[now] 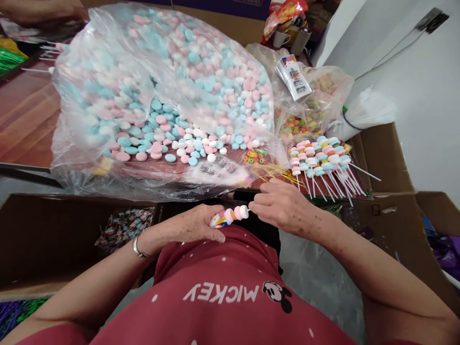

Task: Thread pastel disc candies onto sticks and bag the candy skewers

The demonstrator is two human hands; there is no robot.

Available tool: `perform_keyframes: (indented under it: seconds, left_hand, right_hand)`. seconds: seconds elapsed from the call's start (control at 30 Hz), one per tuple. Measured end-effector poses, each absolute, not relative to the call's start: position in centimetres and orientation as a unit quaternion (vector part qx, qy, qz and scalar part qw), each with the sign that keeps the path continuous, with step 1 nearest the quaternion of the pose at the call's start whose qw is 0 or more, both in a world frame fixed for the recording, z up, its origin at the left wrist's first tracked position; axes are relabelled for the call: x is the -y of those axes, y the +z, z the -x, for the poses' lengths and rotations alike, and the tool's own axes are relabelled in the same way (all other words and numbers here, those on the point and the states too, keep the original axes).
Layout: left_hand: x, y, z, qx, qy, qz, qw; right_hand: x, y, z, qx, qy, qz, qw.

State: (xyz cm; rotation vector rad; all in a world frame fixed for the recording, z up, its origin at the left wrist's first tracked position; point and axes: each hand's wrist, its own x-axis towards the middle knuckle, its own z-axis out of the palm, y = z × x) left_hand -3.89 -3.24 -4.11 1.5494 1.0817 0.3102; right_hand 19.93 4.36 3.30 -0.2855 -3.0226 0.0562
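Close in front of my shirt, my left hand (190,224) is closed around a small printed wrapper (218,219). A candy skewer (240,212) with pink, white and orange pieces sticks out of the wrapper's right end. My right hand (282,206) pinches the white stick of that skewer, just past its last white piece. How far the skewer reaches inside the wrapper is hidden. On the table to the upper right lies a stack of candy skewers (319,155), their white sticks pointing toward me. Yellow twist ties (280,173) lie beyond my right hand.
A big clear bag of pastel candies (201,62) covers much of the table, with loose candies (154,139) at its mouth. Small ring candies (255,156) lie nearby. Printed wrappers (293,77) rest on another bag. At lower left stands a cardboard box (46,239) holding wrapped skewers. Another person's arm (43,10) shows top left.
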Motion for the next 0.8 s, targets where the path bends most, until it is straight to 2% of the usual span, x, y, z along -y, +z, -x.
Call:
perform_keyframes:
  seconds: [0.1,0.17,0.3,0.4,0.47,0.57,0.7,0.8]
  left_hand:
    - [3.0,-4.3,3.4,-0.467,0.147,-0.660,0.569]
    - [3.0,-4.5,3.2,-0.478,0.159,-0.671,0.544]
    - [3.2,-5.3,3.0,-0.492,0.198,-0.736,0.420]
    - [3.2,-6.1,2.8,-0.473,0.205,-0.777,0.362]
    - [3.2,-6.7,2.4,-0.465,0.193,-0.793,0.343]
    - [2.9,-7.2,1.5,-0.456,0.185,-0.802,0.338]
    - [2.5,-6.2,0.5,-0.477,0.194,-0.770,0.377]
    - [2.0,-4.6,0.9,-0.507,0.175,-0.719,0.441]
  right_hand:
    - [-3.7,2.6,-19.7,0.992,0.041,0.099,0.062]
    - [-3.6,2.1,-19.7,0.973,0.137,0.180,0.044]
    - [-4.1,2.0,-19.9,0.847,0.397,0.353,-0.026]
    - [-4.1,1.6,-19.5,0.807,0.466,0.362,-0.036]
    - [-3.8,1.0,-18.9,0.838,0.425,0.342,-0.036]
    - [-3.3,-0.5,-18.2,0.922,0.270,0.277,-0.026]
    - [-3.9,-1.5,-18.3,0.985,0.057,0.148,0.063]
    - [-5.3,-0.7,-18.9,0.988,-0.005,0.093,0.121]
